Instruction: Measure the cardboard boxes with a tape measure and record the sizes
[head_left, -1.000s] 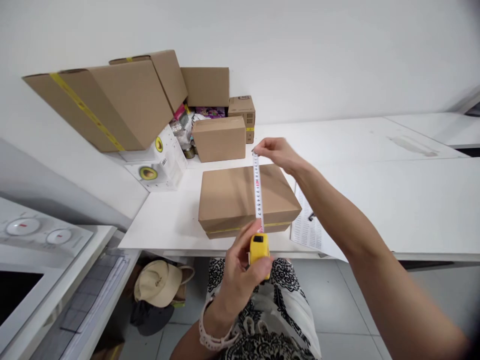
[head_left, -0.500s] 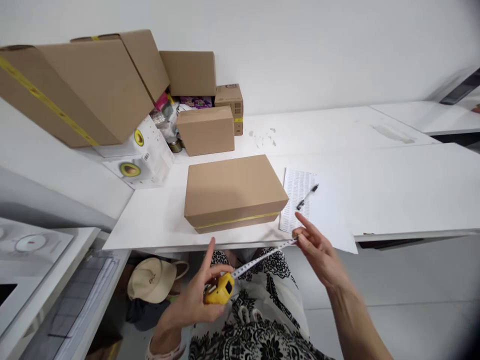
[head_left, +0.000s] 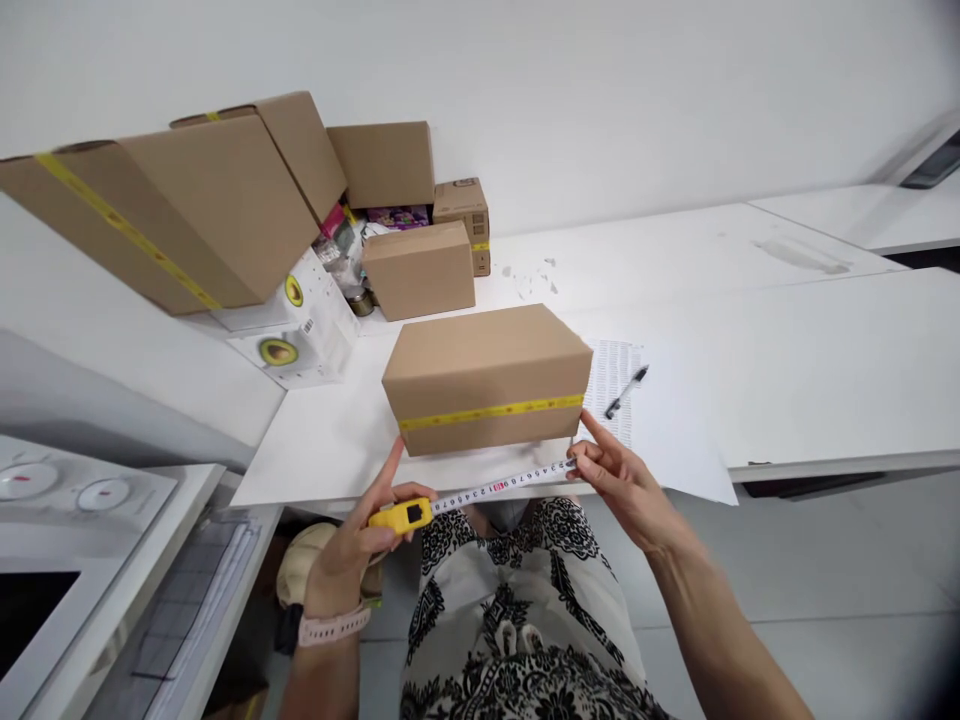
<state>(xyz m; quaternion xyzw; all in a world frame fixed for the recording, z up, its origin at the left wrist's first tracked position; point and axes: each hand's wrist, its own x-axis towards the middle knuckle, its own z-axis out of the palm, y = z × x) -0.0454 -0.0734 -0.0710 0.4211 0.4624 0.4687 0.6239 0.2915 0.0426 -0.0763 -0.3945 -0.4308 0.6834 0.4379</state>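
Spreading before you, one white table [head_left: 810, 370] is cut off on the right. Four brown cartons [head_left: 225, 210] crowd around its back left, the biggest hiding much of another; a fifth brown shape [head_left: 380, 165] is too covered to tell box from flap. Avocado-printed white packaging [head_left: 292, 345] shows two fruit pictures; you can't tell if it's one box or two. One closed cardboard box [head_left: 491, 380], plain brown with yellow tape along its front, sits near your table edge, partly hiding the printed paper [head_left: 667, 410] to its right. Your two hands share one tape measure [head_left: 401, 516], drawn out just in front of that box: your left hand [head_left: 360, 535] clasps the yellow case, your right hand [head_left: 619, 490] pinches the end of the white numbered blade [head_left: 499, 487], its tip hard to make out. One black pen [head_left: 627, 392] lies on the paper.
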